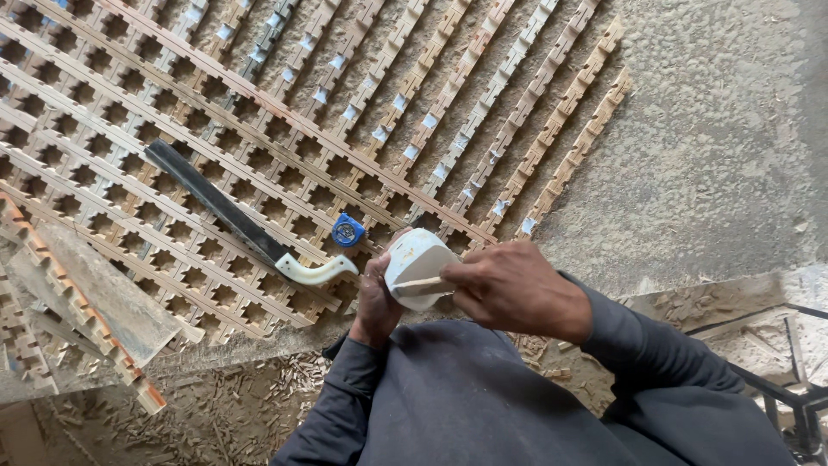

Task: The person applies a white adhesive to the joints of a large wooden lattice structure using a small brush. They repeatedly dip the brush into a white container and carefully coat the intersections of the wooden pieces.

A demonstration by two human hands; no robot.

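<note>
Left hand point(376, 302) grips white tub point(417, 263); right hand point(509, 285) holds stick point(423, 286)

Bare hands point(483, 289), long dark grey sleeves and trousers

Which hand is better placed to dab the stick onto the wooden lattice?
The right hand: it grips the small stick, tip at the white cup. The left hand is busy holding that cup above the lattice.

Wooden lattice point(259, 155): tan-brown, grid of small squares w/ white dabs in the notches. Saw point(233, 216): black blade, cream handle. Small round thing point(348, 230): bright blue. Container point(417, 263): white; pale wood stick point(421, 286). Sleeves point(483, 406) dark grey. Floor point(716, 147) grey-beige, dusty.
</note>
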